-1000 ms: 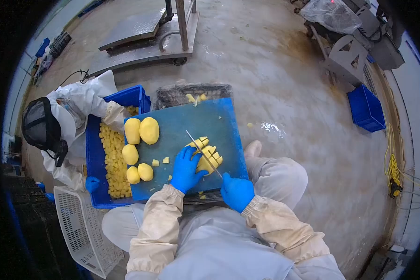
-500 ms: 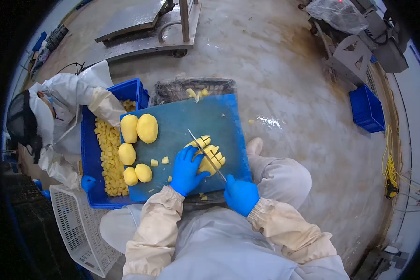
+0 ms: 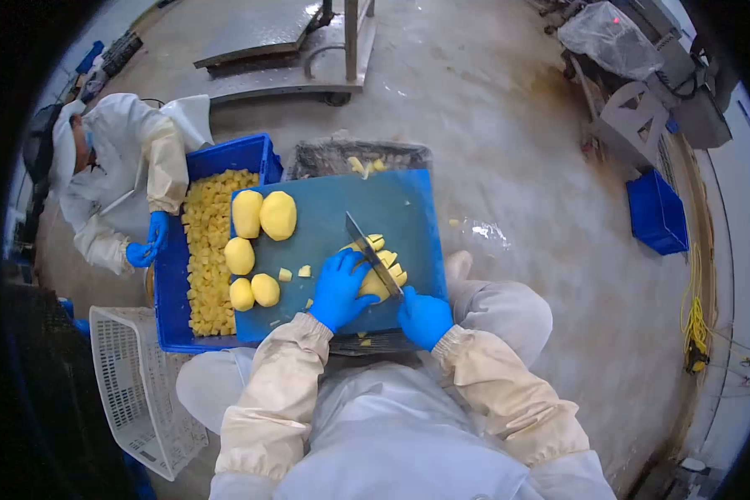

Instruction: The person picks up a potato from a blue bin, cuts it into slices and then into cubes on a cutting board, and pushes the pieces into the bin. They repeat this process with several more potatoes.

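One blue rectangular plastic bin (image 3: 171, 292) at left holds many pale cubes, too dense to count; one flat blue-green board (image 3: 325, 217) overlaps its right side. One white perforated basket (image 3: 123, 354) stands near left, one dark crate (image 3: 312, 157) beyond the board. A co-worker (image 3: 112, 158) sits far left. The right hand (image 3: 425, 318) grips one long metal knife (image 3: 377, 260); the left hand (image 3: 340, 290), fingers closed on one yellow cut potato (image 3: 377, 287) at board right, partly hides it. Five peeled oval potatoes (image 3: 277, 216) lie at board left.
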The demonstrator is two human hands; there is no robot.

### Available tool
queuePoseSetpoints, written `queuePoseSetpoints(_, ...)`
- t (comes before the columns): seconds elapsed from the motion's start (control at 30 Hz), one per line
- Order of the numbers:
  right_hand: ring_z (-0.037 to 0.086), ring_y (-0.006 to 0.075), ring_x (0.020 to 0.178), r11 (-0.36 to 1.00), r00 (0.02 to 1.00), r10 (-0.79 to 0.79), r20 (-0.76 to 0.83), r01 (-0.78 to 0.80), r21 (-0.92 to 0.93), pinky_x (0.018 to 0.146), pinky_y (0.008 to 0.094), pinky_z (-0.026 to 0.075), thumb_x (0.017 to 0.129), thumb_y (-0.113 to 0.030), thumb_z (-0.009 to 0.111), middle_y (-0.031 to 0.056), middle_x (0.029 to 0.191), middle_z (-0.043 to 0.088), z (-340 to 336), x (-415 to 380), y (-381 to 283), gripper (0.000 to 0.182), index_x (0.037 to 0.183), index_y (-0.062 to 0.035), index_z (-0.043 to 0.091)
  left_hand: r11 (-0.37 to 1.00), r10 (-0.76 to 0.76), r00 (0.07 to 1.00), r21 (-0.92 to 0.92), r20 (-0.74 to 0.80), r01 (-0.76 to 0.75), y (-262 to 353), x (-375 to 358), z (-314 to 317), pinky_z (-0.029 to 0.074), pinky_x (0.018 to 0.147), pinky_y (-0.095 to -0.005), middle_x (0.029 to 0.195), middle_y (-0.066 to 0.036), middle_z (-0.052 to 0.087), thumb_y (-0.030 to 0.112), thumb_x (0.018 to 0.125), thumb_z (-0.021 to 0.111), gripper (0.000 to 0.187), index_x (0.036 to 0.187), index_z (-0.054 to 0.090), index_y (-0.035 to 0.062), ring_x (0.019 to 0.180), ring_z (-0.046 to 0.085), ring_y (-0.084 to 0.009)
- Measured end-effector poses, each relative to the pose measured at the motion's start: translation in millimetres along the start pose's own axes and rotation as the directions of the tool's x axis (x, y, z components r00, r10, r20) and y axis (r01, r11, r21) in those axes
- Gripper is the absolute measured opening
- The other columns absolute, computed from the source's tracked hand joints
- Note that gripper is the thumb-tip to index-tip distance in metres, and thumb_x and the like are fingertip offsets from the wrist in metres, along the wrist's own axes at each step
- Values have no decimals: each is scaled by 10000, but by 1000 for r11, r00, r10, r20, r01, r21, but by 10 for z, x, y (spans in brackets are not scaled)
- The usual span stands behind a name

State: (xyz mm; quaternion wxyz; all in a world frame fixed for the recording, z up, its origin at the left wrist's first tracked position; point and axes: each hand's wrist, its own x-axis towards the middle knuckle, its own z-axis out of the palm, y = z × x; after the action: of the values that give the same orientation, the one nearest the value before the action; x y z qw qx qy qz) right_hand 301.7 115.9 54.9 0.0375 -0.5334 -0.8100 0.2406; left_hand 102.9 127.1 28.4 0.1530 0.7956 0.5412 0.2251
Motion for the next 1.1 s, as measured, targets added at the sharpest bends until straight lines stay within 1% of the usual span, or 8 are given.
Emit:
queuePoseSetpoints(0.1, 597, 338, 527, 999, 998, 4, -68, -1, 36, 468, 458, 457, 772, -150, 516, 175, 577, 585, -141, -156, -117, 160, 870, -30, 480, 999, 18, 996, 36, -85, -14, -19, -115, -43, 359, 926, -460, 1187, -199, 450, 298, 623, 742, 569, 1084, 545, 27, 1103, 428, -384)
queuePoseSetpoints(0.17, 594, 335, 517, 999, 997, 5, -74, -2, 46, 459, 455, 454, 773, -156, 515, 172, 570, 583, -243, -300, -236, 161, 870, -33, 479, 991, -118, 987, -69, -110, 111, -48, -226, -77, 358, 934, -459, 1204, -212, 437, 311, 642, 738, 542, 1057, 548, 20, 1119, 419, -386)
queuePoseSetpoints(0.2, 590, 332, 508, 999, 996, 10, -86, -6, 52, 451, 451, 451, 774, -162, 515, 170, 564, 580, -259, -347, -275, 163, 870, -36, 478, 991, -122, 988, -70, -97, 116, -59, -270, -61, 352, 947, -451, 1227, -217, 420, 283, 648, 739, 521, 1051, 544, 16, 1132, 408, -392)
queuePoseSetpoints(0.33, 588, 330, 500, 1000, 998, 5, -70, -3, 30, 443, 449, 449, 771, -168, 514, 167, 562, 579, -124, -388, -317, 167, 868, -36, 480, 990, -101, 992, -104, -76, 93, -54, -289, 7, 350, 952, -450, 1243, -221, 407, 241, 647, 743, 527, 1074, 532, 15, 1134, 405, -398)
queuePoseSetpoints(0.43, 589, 328, 499, 1000, 999, 23, -23, -23, -19, 447, 450, 452, 766, -165, 516, 163, 561, 580, -99, -387, -338, 168, 868, -36, 483, 996, -73, 992, -50, -103, 68, -33, -263, 32, 387, 900, -435, 1183, -207, 436, 221, 640, 739, 512, 1062, 540, 12, 1084, 434, -388)
queuePoseSetpoints(0.6, 589, 332, 500, 1000, 999, 13, -40, -12, 4, 448, 452, 454, 760, -156, 513, 160, 560, 580, -80, -378, -323, 158, 856, -34, 488, 991, -83, 993, -108, -81, 74, 0, -212, 44, 382, 913, -431, 1180, -207, 437, 193, 616, 749, 545, 1083, 533, 13, 1084, 433, -390)
queuePoseSetpoints(1.03, 582, 327, 486, 1000, 1000, 0, 1, 0, 0, 431, 451, 446, 756, -139, 514, 154, 550, 566, -71, -385, -294, 141, 841, -32, 483, 992, -73, 995, -110, -75, 65, -37, -214, 51, 346, 948, -459, 1179, -211, 448, 192, 628, 732, 552, 1102, 517, 8, 1113, 412, -401)
queuePoseSetpoints(1.1, 579, 324, 480, 999, 999, -23, -29, 24, 39, 425, 447, 443, 756, -140, 516, 161, 560, 569, -76, -392, -295, 145, 847, -32, 485, 992, -60, 995, -113, -79, 51, -37, -204, 40, 343, 953, -458, 1178, -212, 450, 197, 627, 731, 559, 1107, 512, 10, 1118, 409, -401)
